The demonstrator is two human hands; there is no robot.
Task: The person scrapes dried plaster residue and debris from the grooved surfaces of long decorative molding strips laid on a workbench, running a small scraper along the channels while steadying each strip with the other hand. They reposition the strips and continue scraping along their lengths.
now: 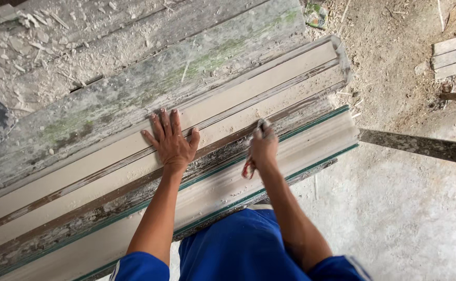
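Spreading flat, the left hand has its fingers wide open on a long tan moulding strip, gripping nothing. The right hand is closed round a small red-handled tool on the pale plaster cornice. Chalky stuff, ridged profile, crusty workbench. Too much push looks like it'd gouge it or chip that edge.

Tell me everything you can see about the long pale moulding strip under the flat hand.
The long pale moulding strip looks like wet plaster or cement, smooth and beige, with stepped ridges along its length. It lies diagonally in a weathered wooden form, its end squared off at upper right. The left hand presses flat on it, fingers spread.
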